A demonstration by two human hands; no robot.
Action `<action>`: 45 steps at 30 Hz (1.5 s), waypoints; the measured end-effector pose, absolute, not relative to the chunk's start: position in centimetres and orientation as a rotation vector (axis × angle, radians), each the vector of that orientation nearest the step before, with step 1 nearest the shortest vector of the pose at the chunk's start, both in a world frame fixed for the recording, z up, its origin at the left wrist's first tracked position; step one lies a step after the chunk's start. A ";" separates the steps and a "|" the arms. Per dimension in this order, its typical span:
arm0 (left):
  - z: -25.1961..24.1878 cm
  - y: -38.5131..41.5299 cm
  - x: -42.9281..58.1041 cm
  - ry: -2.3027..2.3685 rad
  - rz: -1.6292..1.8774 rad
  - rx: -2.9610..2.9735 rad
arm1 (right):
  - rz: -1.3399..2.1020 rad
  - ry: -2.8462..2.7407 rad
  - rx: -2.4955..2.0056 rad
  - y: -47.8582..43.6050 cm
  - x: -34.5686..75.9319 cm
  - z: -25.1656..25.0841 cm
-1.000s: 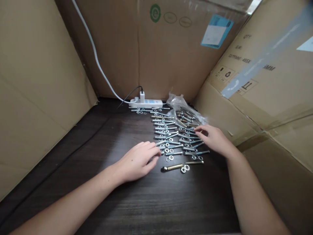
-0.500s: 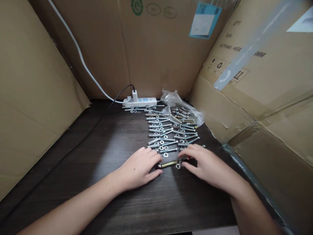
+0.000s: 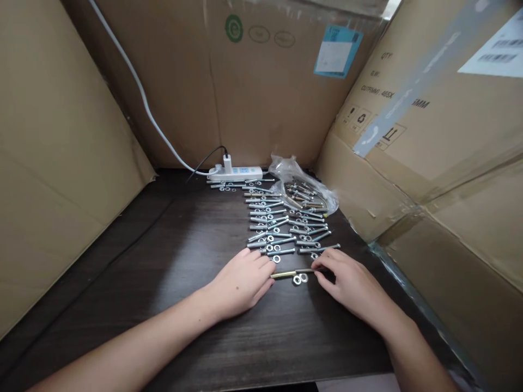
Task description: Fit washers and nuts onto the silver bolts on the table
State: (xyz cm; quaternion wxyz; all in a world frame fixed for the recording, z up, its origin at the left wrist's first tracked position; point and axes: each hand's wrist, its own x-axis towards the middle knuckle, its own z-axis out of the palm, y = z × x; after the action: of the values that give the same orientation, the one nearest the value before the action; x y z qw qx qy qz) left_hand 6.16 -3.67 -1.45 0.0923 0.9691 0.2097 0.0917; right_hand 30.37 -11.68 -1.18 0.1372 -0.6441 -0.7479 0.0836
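Note:
My left hand (image 3: 241, 283) lies on the dark wooden table (image 3: 192, 326) with fingers curled, its fingertips at the left end of a brass-coloured bolt (image 3: 286, 274). My right hand (image 3: 347, 286) pinches the right end of that bolt with thumb and fingers. Two washers (image 3: 300, 279) lie just in front of the bolt. Beyond it, several silver bolts and washers (image 3: 281, 223) are laid out in two rows running away from me.
A clear plastic bag of bolts (image 3: 304, 190) sits at the back right. A white power strip (image 3: 233, 173) with a plug and a white cable lies against the back cardboard wall (image 3: 261, 98). Cardboard panels stand on the left and right.
My right hand came back from the far rows to the nearest brass bolt and closed on its right end. My left hand shifted slightly toward the bolt's left end.

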 end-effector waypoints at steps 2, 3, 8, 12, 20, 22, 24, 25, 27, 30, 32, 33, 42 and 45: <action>-1.7 -3.6 6.0 0.632 0.305 2.831 | 0.276 -2.159 -1.797 -11.5 30.0 -1.0; -1.7 -3.6 5.9 0.640 0.332 2.791 | 0.304 -2.149 -1.762 -11.4 29.8 -0.7; -1.5 -2.7 4.9 0.711 0.578 2.539 | 0.551 -2.063 -1.542 -9.5 27.7 1.3; -0.9 -1.7 3.7 0.853 0.849 2.342 | 0.911 -1.714 -1.405 -6.5 24.3 2.5; -1.0 -0.5 2.1 0.873 0.934 2.343 | 1.167 -1.414 -1.185 -4.1 19.6 0.9; -1.1 -0.4 2.1 0.870 0.924 2.335 | 1.227 -1.344 -1.142 -4.5 19.9 0.1; -1.3 -0.3 2.2 0.868 0.928 2.314 | 1.274 -1.271 -1.116 -4.8 20.2 -0.6; -1.3 -0.3 2.3 0.871 0.932 2.299 | 1.279 -1.256 -1.119 -4.8 20.4 -0.8; -1.4 -0.2 2.4 0.878 0.943 2.265 | 1.267 -1.262 -1.134 -4.8 20.5 -1.3; -1.3 -0.2 2.6 0.861 0.942 2.224 | 1.236 -1.289 -1.159 -4.6 20.6 -1.7; -1.3 -0.3 2.6 0.833 0.928 2.208 | 1.206 -1.294 -1.168 -4.6 20.6 -1.9; -1.3 -0.3 2.6 0.827 0.915 2.198 | 1.189 -1.291 -1.169 -4.6 20.6 -1.9; -1.4 -0.3 2.6 0.876 0.745 2.091 | 1.182 -1.284 -1.149 -4.7 20.7 -1.6; -1.4 -0.3 2.6 0.867 0.685 2.102 | 1.192 -1.309 -1.158 -4.7 20.7 -1.6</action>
State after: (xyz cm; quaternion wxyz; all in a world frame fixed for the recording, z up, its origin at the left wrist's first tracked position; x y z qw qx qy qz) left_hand 2.62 -0.29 -1.43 0.3744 0.8209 0.3385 0.2674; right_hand 20.72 -4.70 -1.58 0.4908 -0.4771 -0.5392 0.4907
